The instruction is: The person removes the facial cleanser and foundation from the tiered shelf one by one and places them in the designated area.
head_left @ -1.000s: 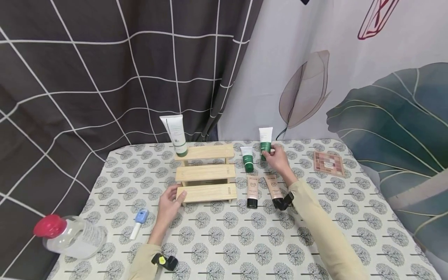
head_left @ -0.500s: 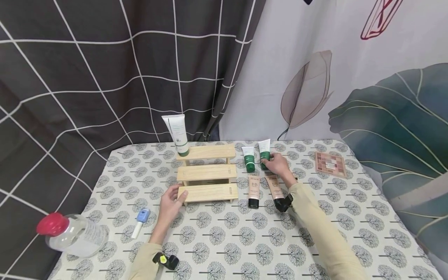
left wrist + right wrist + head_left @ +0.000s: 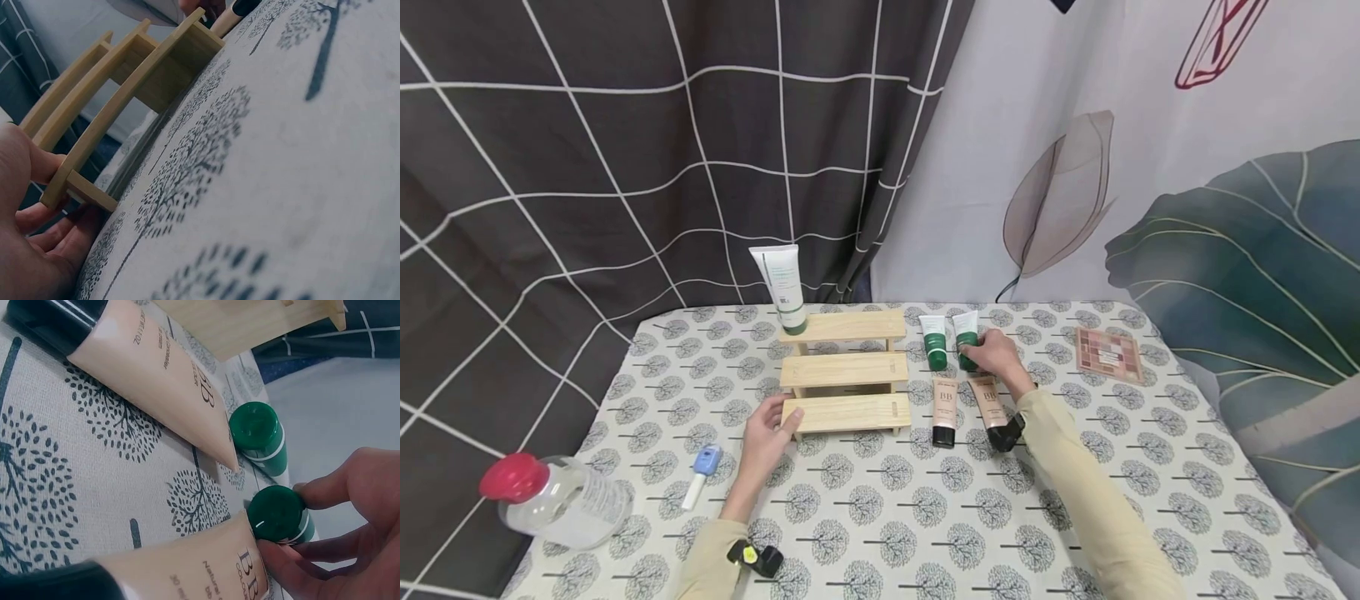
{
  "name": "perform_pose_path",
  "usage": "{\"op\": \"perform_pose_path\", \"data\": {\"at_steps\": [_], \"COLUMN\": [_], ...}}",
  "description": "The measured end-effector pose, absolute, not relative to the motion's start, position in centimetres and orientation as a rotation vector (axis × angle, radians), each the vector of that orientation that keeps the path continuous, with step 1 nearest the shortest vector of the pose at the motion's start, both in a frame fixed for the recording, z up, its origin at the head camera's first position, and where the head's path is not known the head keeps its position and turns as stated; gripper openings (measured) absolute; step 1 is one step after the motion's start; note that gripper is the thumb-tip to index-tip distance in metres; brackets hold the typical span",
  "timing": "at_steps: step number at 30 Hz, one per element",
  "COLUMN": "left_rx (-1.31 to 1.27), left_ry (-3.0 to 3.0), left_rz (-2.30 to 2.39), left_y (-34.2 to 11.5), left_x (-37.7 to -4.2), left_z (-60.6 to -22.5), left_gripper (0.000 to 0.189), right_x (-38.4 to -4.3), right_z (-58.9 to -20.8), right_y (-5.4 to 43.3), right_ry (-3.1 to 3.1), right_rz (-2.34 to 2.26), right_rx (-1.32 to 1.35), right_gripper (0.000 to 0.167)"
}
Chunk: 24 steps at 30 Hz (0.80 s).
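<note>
My right hand [image 3: 996, 354] pinches a green-and-white tube [image 3: 966, 333] near its green cap, thumb on one side and fingers on the other. The tube lies low over the cloth beside a matching green-and-white tube [image 3: 935, 342]. Just in front are two beige BB cream tubes, a left one [image 3: 945, 404] and a right one [image 3: 987, 402], caps toward me. My left hand [image 3: 766, 437] grips the left end of the lowest step of a three-step wooden rack [image 3: 844, 369], its thumb on top and fingers below. A large white tube [image 3: 781, 283] stands on the rack's top step at the left.
A makeup palette [image 3: 1108, 354] lies at the right. A clear bottle with a red cap [image 3: 561, 504] stands at the front left, with a small blue-and-white object [image 3: 700, 477] beside it. Curtains hang right behind the table's back edge.
My right hand has lowered the green-and-white tube from a raised, upright position to beside its match. The left hand stays on the rack.
</note>
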<state>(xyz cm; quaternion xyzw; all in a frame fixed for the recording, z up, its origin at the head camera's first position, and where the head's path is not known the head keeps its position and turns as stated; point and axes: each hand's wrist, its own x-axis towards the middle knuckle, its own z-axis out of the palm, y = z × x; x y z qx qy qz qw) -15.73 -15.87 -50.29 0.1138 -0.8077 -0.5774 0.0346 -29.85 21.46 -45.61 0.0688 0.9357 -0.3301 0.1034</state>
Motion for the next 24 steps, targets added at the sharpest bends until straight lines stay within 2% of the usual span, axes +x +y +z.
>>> {"op": "perform_pose_path", "data": {"at_steps": [9,14,20,24], "left_rx": [0.349,0.36,0.384,0.369], "left_ry": [-2.491,-2.489,-2.486,-2.498], "left_rz": [-1.782,-1.78,-1.778,-1.785], "left_y": [-15.9,-15.9,-16.1,-16.0], "left_x": [-15.8,-15.9,-15.9,-15.8], "left_z": [-50.3,-50.2,-50.2,-50.4], "left_gripper": [0.047,0.047,0.047,0.047], "right_x": [-29.6,-29.7,-29.8,-29.5], "right_z": [-45.4,-45.0,-44.2,-43.2], "right_y": [21.8,21.7,19.9,18.3], "right_ry": [2.791,2.803,2.938,2.984], "right_rz": [-0.949,-0.976,-1.193,-1.351], "right_rx": [0.208,0.229,0.099,0.016], "right_gripper": [0.04,0.045,0.055,0.056]}}
